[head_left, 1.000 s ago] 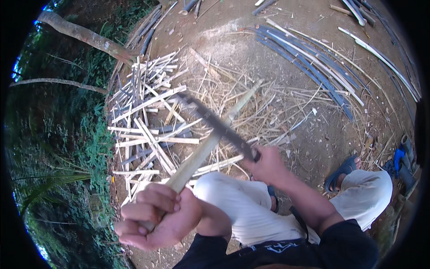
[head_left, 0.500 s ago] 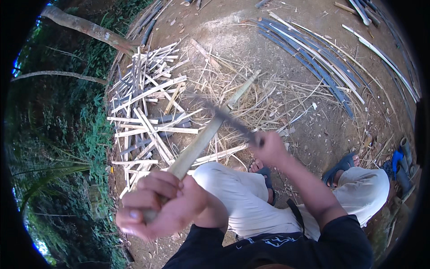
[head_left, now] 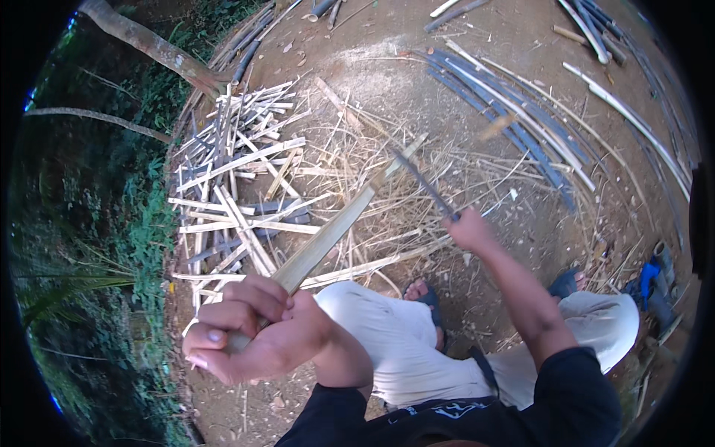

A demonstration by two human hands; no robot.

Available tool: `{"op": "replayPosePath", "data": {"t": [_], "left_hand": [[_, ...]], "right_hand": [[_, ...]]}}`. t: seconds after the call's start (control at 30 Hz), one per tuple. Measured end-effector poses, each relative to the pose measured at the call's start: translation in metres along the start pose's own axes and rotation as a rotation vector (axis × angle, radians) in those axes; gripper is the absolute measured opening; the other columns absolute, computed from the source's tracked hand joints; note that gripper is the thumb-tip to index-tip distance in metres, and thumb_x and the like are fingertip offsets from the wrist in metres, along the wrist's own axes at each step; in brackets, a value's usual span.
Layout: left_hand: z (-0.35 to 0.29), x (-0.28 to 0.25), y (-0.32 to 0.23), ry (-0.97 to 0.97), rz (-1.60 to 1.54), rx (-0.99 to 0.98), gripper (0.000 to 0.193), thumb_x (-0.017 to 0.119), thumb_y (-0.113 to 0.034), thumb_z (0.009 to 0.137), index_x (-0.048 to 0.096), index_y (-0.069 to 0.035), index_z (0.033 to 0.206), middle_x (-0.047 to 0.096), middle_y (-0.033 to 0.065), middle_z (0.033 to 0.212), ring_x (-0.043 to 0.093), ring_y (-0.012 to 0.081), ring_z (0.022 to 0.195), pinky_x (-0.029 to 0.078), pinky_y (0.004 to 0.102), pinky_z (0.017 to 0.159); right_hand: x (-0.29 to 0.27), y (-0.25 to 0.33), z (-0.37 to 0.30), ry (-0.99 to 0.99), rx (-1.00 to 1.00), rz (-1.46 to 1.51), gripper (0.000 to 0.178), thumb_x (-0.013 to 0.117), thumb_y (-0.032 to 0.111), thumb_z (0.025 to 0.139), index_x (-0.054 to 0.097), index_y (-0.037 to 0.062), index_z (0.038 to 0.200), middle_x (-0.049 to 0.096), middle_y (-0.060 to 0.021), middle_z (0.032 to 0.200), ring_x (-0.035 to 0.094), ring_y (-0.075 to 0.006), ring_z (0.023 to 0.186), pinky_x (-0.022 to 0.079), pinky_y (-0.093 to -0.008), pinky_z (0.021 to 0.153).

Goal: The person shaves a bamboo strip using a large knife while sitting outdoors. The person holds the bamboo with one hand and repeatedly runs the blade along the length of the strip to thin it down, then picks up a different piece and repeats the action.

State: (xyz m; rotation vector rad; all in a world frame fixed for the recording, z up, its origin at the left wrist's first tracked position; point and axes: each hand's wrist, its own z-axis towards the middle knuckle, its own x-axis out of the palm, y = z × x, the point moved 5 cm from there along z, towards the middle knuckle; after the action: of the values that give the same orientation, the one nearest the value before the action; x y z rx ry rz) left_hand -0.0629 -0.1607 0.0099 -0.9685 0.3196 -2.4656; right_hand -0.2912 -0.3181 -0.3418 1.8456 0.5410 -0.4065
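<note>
My left hand [head_left: 257, 328] is closed around the near end of a pale bamboo strip [head_left: 328, 242]. The strip slants up and away to the right, over my knee. Near its far end is a step at a darker band; I cannot tell whether the piece beyond is still joined. In my right hand [head_left: 471, 229] is the handle of a long, dark-bladed knife [head_left: 423, 181]. Its blade points up and left, beside the strip's far part, and its tip is blurred. A blurred tan chip [head_left: 497, 127] shows farther right, seemingly in the air.
A heap of split bamboo pieces [head_left: 242, 160] lies on the left, beside green undergrowth [head_left: 141, 276]. Thin shavings [head_left: 439, 175] cover the dirt ahead. Long dark and pale strips [head_left: 514, 112] lie beyond. My sandalled feet [head_left: 426, 302] are below, with a blue object [head_left: 649, 277] at far right.
The knife has swung right and away from across the strip, with my right hand moving slightly right and up. A tan chip has appeared. My left hand keeps its grip.
</note>
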Motion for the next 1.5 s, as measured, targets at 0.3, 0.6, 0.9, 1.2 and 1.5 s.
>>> {"op": "replayPosePath", "data": {"t": [0.3,0.6,0.9,1.2,1.5], "left_hand": [[0.025,-0.007,-0.018,0.557,-0.440,-0.075,0.033,0.032,-0.027,0.101,0.042,-0.011,0.074,0.028,-0.0033,0.050,0.017,0.0054,0.034,0.017,0.0219,0.027],[0.018,-0.002,-0.012,0.638,-0.440,-0.112,0.036,0.027,-0.025,0.102,0.036,-0.014,0.069,0.028,-0.0040,0.045,0.017,0.0053,0.033,0.019,0.0207,0.028],[0.019,-0.005,-0.014,0.496,-0.351,-0.128,0.034,0.030,-0.027,0.101,0.034,-0.014,0.070,0.025,-0.0034,0.047,0.016,0.0056,0.034,0.020,0.0213,0.028],[0.036,-0.020,0.000,0.071,-0.132,-0.186,0.034,0.036,-0.032,0.099,0.036,-0.014,0.069,0.024,-0.0029,0.049,0.014,0.0074,0.036,0.013,0.0237,0.031],[0.025,-0.026,-0.007,0.174,0.430,0.249,0.032,0.033,-0.024,0.099,0.034,-0.014,0.069,0.028,-0.0020,0.053,0.016,0.0070,0.037,0.019,0.0224,0.031]], "right_hand": [[-0.007,0.131,-0.161,0.133,-0.612,0.314,0.026,0.073,0.025,0.077,0.068,-0.0001,0.081,0.062,-0.0119,0.061,0.059,-0.0183,0.051,0.043,-0.0345,0.051],[-0.006,0.106,-0.120,0.251,-0.111,0.198,0.022,0.065,0.021,0.086,0.064,-0.0011,0.081,0.060,-0.0094,0.056,0.063,-0.0174,0.049,0.047,-0.0351,0.048],[0.006,0.066,-0.061,0.156,-0.053,0.190,0.026,0.069,0.021,0.079,0.063,-0.0036,0.077,0.064,-0.0167,0.064,0.064,-0.0216,0.059,0.049,-0.0364,0.058],[-0.019,0.179,-0.129,0.465,-0.724,-0.009,0.025,0.069,0.019,0.077,0.065,-0.0038,0.085,0.065,-0.0184,0.066,0.065,-0.0243,0.061,0.050,-0.0401,0.060],[-0.050,0.043,0.052,0.324,-0.082,-0.408,0.034,0.068,0.029,0.075,0.069,-0.0040,0.084,0.067,-0.0192,0.069,0.068,-0.0315,0.065,0.052,-0.0411,0.062]]}}
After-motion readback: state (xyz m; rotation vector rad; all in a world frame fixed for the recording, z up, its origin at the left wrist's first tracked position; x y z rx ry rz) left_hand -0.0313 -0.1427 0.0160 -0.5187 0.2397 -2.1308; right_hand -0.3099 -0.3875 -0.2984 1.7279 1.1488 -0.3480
